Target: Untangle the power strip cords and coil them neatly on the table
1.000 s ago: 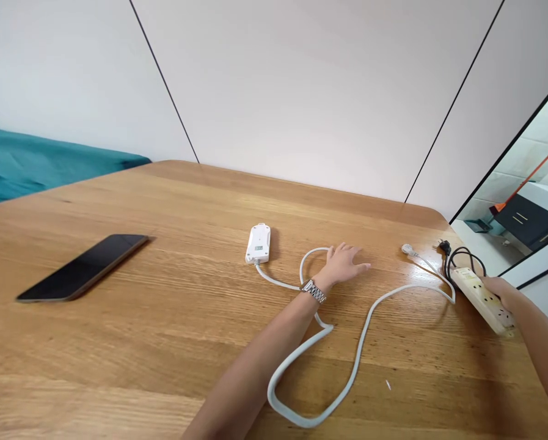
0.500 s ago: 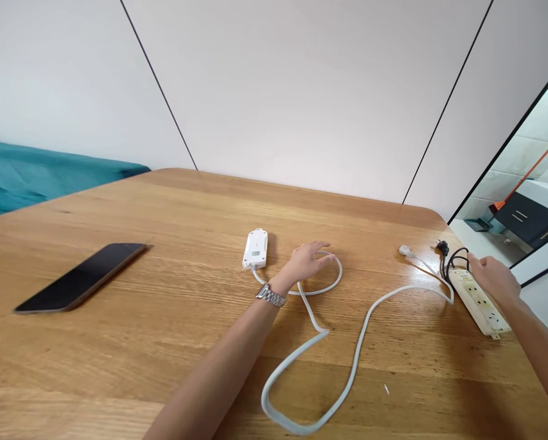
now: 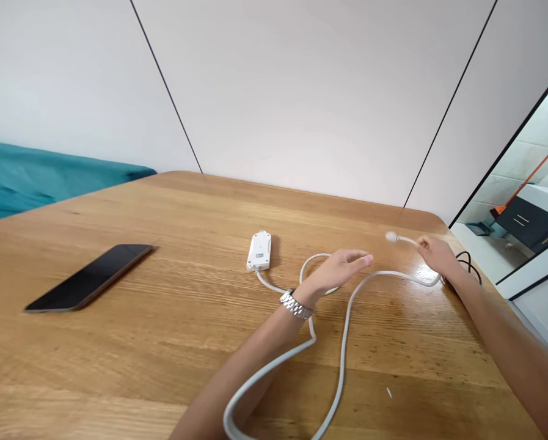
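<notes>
A white power strip (image 3: 259, 250) lies on the wooden table (image 3: 164, 330), its long white cable (image 3: 344, 333) looping across the top toward the right. My left hand (image 3: 340, 267), with a metal watch at the wrist, hovers over the cable loop with fingers stretched out and holds nothing. My right hand (image 3: 434, 253) is closed on the cable just behind its white plug (image 3: 391, 237), which is lifted a little off the table. A black cord (image 3: 468, 264) shows just behind my right wrist; the second strip is hidden by my arm.
A dark phone (image 3: 90, 276) lies face up at the left of the table. A teal cloth (image 3: 35, 177) sits beyond the far left edge. White wall panels stand close behind. The table's right edge drops off near a mirror or glass panel (image 3: 521, 201).
My right hand left the second power strip and took the white cable near its plug, lifting it. My left hand moved right along the cable loop. The cable has shifted left.
</notes>
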A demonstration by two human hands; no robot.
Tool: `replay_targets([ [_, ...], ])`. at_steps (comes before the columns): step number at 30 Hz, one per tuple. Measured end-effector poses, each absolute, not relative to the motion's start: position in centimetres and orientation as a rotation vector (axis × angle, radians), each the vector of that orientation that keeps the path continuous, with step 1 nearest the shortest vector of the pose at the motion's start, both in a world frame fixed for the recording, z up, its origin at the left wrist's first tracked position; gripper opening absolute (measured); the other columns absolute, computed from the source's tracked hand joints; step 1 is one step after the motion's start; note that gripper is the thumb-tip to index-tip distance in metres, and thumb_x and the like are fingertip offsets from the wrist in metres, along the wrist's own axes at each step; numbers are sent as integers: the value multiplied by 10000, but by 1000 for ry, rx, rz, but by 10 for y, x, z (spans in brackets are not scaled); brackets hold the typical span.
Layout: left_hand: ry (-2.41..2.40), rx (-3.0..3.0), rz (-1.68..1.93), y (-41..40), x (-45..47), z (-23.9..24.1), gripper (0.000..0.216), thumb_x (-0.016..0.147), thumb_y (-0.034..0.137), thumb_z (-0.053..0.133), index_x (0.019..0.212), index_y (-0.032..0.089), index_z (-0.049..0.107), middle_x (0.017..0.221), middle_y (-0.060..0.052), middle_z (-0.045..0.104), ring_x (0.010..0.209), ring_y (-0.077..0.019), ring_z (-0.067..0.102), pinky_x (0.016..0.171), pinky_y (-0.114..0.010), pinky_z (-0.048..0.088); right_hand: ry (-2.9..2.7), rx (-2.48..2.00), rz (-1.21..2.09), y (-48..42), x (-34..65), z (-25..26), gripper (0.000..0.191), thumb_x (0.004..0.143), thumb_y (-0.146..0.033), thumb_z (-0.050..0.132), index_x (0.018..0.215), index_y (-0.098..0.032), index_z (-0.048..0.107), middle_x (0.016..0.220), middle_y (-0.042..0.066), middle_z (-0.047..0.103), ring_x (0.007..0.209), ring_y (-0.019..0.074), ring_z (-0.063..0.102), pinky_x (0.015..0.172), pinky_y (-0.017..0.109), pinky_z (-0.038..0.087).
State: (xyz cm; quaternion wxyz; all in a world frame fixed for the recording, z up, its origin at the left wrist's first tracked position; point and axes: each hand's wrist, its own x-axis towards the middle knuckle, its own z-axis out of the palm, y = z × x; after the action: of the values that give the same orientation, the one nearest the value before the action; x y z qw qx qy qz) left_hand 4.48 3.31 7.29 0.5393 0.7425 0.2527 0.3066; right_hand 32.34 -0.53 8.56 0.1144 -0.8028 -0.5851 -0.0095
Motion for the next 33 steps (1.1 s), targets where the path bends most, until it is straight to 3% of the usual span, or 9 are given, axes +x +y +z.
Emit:
replay_targets([
  [5, 501, 1319, 992, 16, 79, 92, 483, 847, 593, 543, 1037, 171, 681, 1159, -126, 684, 1133, -256, 596, 947, -376, 462, -1804, -1432, -189, -21, 240, 128, 141, 834, -304, 601, 872, -209, 698, 819, 43, 696, 738, 183, 631, 700, 303, 475],
  [8, 348, 1100, 1236, 9, 78, 115, 436, 854, 577, 555, 904, 163, 681, 1065, -118, 711, 1105, -236, 617, 972, -363, 453, -1614, -1123, -64, -27, 193, 128, 128, 817, -338, 642, 848, -220, 681, 850, 41, 675, 750, 175, 624, 707, 307, 487],
  [12, 171, 867, 1473, 14, 44, 140, 374, 902, 517, 524, 723, 200, 608, 731, -19, 688, 852, -167, 674, 923, -356, 500, -1137, -787, 587, -25, 152, 100, 500, 833, -710, 472, 949, -240, 597, 908, 50, 641, 779, 193, 636, 689, 334, 511],
  [14, 100, 744, 1557, 19, 20, 148, 382, 951, 468, 458, 682, 220, 570, 613, 28, 617, 735, -129, 651, 902, -349, 521, -1197, -643, 979, -25, 136, 81, 767, 722, -894, 345, 1043, -239, 581, 949, 81, 657, 864, 232, 647, 754, 376, 516],
  [16, 48, 670, 1638, 21, -4, 157, 403, 984, 407, 399, 656, 227, 548, 551, 42, 557, 672, -110, 622, 890, -325, 535, -1445, -607, 1218, -28, 120, 62, 892, 564, -945, 466, 1075, -226, 595, 982, 93, 669, 941, 260, 636, 827, 394, 497],
  [20, -7, 555, 1699, 5, -34, 177, 435, 1017, 331, 282, 645, 221, 481, 510, 38, 488, 590, -79, 576, 802, -205, 551, -1919, -837, 1195, -34, 99, 31, 618, 627, -694, 736, 1034, -236, 657, 929, 32, 647, 866, 200, 605, 805, 339, 472],
  [23, -111, 402, 1656, -15, -42, 191, 425, 1032, 304, 170, 664, 214, 363, 451, 62, 386, 423, -27, 455, 553, -58, 472, -2046, -1050, 923, -30, 95, 14, 555, 672, -483, 798, 1135, -226, 630, 1005, 47, 595, 829, 182, 556, 734, 315, 461],
  [27, -244, 396, 1572, -31, -51, 197, 390, 1027, 323, 92, 689, 224, 259, 393, 89, 278, 305, -23, 297, 270, -85, 232, -2018, -1336, 866, -16, 113, 9, 95, 770, -241, 667, 705, -181, 634, 685, 2, 554, 663, 152, 511, 630, 284, 407],
  [33, -119, 923, 1333, -21, -66, 189, 464, 1011, 428, 179, 643, 217, 366, 421, 95, 133, 303, -43, 44, 240, -166, 96, -1076, -1289, 1262, -1, 199, 65, 255, 735, -375, 615, 610, -212, 463, 438, -122, 257, 340, 52, 201, 362, 198, 185],
])
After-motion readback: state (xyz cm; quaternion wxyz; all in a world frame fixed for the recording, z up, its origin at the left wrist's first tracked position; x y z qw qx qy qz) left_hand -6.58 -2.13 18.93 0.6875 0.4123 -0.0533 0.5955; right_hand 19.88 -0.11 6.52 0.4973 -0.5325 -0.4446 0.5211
